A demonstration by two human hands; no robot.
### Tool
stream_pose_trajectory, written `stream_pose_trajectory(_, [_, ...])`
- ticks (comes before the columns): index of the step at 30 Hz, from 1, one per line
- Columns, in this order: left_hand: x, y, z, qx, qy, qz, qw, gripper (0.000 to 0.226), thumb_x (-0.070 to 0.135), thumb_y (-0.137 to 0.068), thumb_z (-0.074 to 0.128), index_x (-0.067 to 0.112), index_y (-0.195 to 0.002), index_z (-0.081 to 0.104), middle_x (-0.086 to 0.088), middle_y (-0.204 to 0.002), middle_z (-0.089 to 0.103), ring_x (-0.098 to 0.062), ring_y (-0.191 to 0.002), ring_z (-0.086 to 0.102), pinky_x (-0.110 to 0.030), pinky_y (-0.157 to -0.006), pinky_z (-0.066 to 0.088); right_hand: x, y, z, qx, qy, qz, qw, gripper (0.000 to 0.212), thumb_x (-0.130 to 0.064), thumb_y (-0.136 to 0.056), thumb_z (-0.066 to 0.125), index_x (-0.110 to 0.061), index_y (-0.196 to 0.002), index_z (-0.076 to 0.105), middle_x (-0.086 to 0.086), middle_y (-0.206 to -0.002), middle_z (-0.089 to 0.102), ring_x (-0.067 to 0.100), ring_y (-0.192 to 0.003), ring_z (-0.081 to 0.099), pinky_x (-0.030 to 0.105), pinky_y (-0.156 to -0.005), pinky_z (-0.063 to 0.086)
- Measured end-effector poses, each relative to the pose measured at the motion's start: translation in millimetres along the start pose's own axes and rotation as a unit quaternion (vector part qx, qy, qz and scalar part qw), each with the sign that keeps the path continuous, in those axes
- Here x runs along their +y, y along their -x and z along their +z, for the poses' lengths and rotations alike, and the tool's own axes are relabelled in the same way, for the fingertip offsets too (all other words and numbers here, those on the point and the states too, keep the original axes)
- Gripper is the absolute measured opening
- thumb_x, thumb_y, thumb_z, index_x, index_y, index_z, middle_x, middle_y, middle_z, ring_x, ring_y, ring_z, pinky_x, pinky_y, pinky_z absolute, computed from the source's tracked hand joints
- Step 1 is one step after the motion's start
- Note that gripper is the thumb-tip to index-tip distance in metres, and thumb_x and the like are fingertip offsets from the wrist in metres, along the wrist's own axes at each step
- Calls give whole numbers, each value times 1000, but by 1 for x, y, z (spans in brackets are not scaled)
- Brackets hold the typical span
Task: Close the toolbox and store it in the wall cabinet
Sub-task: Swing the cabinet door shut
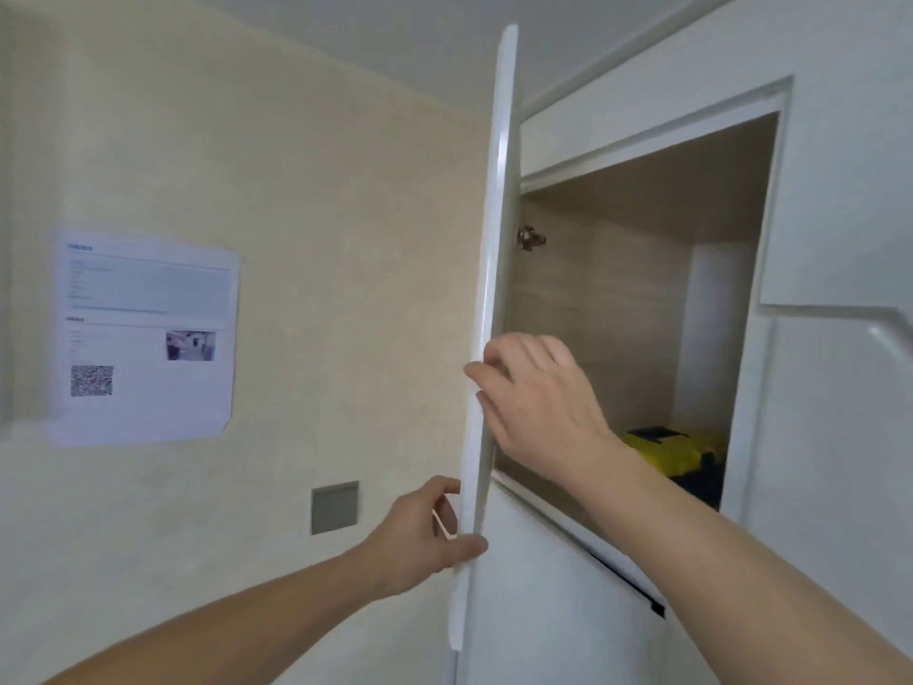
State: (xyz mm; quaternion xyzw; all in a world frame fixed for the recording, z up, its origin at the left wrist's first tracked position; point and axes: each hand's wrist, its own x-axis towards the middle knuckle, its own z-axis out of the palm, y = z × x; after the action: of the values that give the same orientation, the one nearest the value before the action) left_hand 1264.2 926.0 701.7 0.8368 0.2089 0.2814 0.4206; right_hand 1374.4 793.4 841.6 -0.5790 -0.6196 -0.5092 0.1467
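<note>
Head view shows my left hand [420, 531] and right hand [538, 398] gripping the cabinet door [486, 338] edge, the yellow toolbox [677, 452] inside beyond my fingertips.

Both forearms bare — no sleeves, left grip [420, 531] and right grip [538, 402] ungloved.

No words can be read. The paper sheet [145, 338] on the wall carries blurred print (plus a QR code [92, 380]).

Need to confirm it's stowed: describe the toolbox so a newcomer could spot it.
Find the open wall cabinet beside the edge-on white door. At its floor, back right, behind the right hand, sits the toolbox: the only bright yellow and black thing there.
</note>
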Motion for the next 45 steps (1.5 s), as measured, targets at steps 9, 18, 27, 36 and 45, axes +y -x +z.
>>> stream_pose_trajectory(9, [42,-33,116,-21,1,50,999,89,46,-80,70,23,-152,24,2,-76,52,-8,-66,56,-19,-61,55,93,67,-23,-97,158,-38,982,33,-22,-88,60,-11,-119,61,12,-138,55,32,-132,43,51,-111,30])
stream_pose_trajectory(18, [76,-58,150,-105,-89,67,988,33,28,-101,39,8,-128,40,-11,-110,54,-22,-96,58,-41,-95,54,139,102,-46,-173,209,-35,962,46,-7,-82,55,-5,-128,57,18,-143,51,39,-134,43,56,-110,30])
stream_pose_trajectory(27, [102,-95,190,-162,-75,19,984,50,9,-97,35,-8,-142,23,-26,-134,45,-38,-119,53,-48,-101,48,168,123,-43,-298,281,32,912,55,-24,-97,32,-4,-148,26,17,-160,18,31,-148,11,49,-118,-1])
stream_pose_trajectory(36, [112,-117,219,-169,-40,6,985,52,4,-93,38,-6,-143,25,-23,-132,45,-36,-120,53,-46,-103,46,194,126,-32,-352,301,74,883,56,-31,-100,18,-7,-151,15,13,-163,7,27,-149,1,45,-119,-2])
stream_pose_trajectory(45, [113,-116,215,-194,2,-11,981,45,6,-91,47,7,-134,31,-14,-120,45,-32,-107,56,-43,-96,49,195,126,-26,-341,275,92,894,56,-31,-100,18,-5,-150,17,13,-163,7,26,-149,3,46,-119,-1])
